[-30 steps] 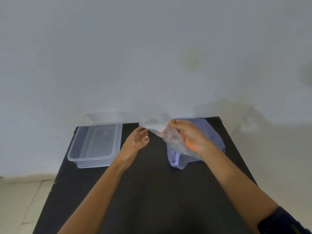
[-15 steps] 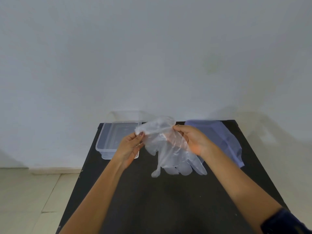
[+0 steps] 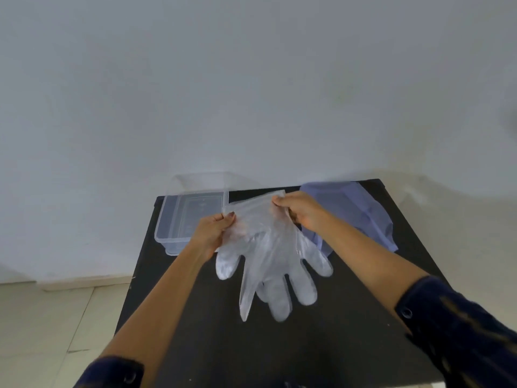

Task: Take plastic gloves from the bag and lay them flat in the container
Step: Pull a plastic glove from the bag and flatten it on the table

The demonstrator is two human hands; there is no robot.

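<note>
A clear plastic glove (image 3: 268, 256) hangs above the black table (image 3: 321, 345), cuff up and fingers pointing down toward me. My left hand (image 3: 214, 232) pinches the cuff's left corner and my right hand (image 3: 300, 210) pinches its right corner, stretching the cuff between them. A clear rectangular container (image 3: 179, 217) stands at the table's far left corner, just behind my left hand. The bluish plastic bag (image 3: 361, 208) lies flat at the far right, behind my right hand.
A plain white wall rises straight behind the table. Light floor tiles (image 3: 56, 331) show to the left of the table's edge. A clear lid or second tub (image 3: 201, 180) leans against the wall behind the container.
The glove came out of the bag and unfolded; it now hangs stretched between both hands, which moved apart. My view shifted, so the table sits further right.
</note>
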